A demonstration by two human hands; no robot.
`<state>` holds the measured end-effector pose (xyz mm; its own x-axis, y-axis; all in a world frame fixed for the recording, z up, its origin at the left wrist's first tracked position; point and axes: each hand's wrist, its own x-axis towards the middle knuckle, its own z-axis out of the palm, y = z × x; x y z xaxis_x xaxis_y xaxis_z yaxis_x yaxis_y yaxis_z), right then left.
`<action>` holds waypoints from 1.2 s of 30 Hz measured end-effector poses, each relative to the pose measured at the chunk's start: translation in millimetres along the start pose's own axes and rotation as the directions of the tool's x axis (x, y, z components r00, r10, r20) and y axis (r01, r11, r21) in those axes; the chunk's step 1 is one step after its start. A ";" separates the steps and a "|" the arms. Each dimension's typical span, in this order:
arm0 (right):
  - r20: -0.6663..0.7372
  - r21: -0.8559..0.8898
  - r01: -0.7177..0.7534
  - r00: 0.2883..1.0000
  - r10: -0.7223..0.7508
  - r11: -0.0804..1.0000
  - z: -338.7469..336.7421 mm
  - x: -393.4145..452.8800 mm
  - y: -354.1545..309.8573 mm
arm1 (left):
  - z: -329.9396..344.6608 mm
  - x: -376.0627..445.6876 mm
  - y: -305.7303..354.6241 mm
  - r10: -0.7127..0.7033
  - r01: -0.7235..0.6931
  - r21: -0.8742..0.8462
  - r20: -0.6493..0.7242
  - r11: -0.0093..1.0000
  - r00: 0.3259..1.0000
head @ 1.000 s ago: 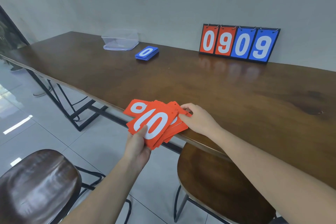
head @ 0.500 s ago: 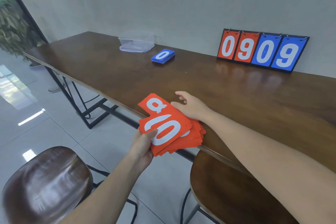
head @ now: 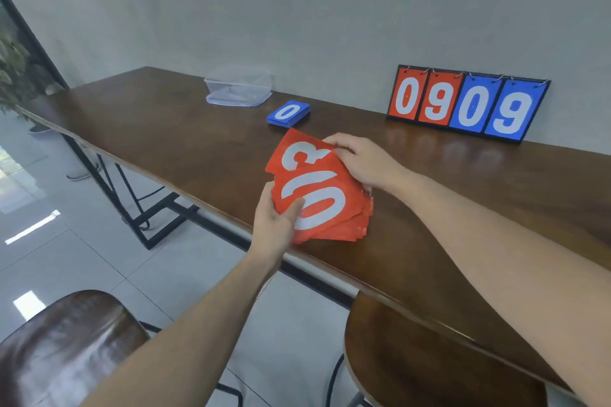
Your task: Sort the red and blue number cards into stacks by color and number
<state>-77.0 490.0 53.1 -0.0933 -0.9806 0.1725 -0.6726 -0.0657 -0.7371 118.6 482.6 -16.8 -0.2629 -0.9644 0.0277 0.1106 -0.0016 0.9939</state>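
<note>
At frame centre, the left hand (head: 276, 225) is gripping the fanned red number cards (head: 325, 208); the right hand (head: 367, 160) is pinching, seemingly, the "3" card (head: 299, 154), needing a separate stack.

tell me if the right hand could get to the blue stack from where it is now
Probably yes. The right hand pinches a red 3 card, so it would carry that or drop it first. The blue stack lies just beyond on bare table, with nothing between.

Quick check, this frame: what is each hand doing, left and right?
Left hand: grips the red card stack, thumb on top.
Right hand: pinches the red 3 card.
</note>
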 end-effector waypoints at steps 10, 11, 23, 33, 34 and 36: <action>-0.117 -0.224 -0.005 0.993 -0.022 0.975 -9.4 -30.5 26.7 | 25.5 8.4 -18.9 0.129 -0.134 0.060 0.084 0.989 0.988; -0.124 -0.234 0.003 0.992 -0.033 0.972 -10.9 -31.0 26.5 | 27.5 9.7 -19.0 0.131 -0.137 0.080 0.079 0.987 0.988; -0.185 0.817 -0.254 0.734 0.653 0.517 37.0 -52.6 67.6 | 39.9 12.9 -21.2 0.069 -0.069 0.026 0.024 0.997 0.997; -0.414 0.723 -0.092 0.736 0.536 0.685 38.0 -52.6 66.2 | 37.7 23.9 -34.7 -0.002 -0.033 0.242 0.146 0.970 0.989; -0.416 0.706 -0.109 0.736 0.535 0.699 39.3 -54.2 66.4 | 37.5 22.5 -36.9 -0.009 -0.032 0.259 0.158 0.965 0.987; -0.425 0.702 -0.132 0.711 0.560 0.700 39.2 -52.5 68.2 | 37.7 22.2 -39.4 -0.009 -0.033 0.260 0.158 0.965 0.987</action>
<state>-89.1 529.7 -31.8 -0.7550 -0.6556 -0.0126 0.0571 -0.0466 -0.9973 72.3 471.2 -51.2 -0.4120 -0.9105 0.0355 -0.1338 0.0990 0.9861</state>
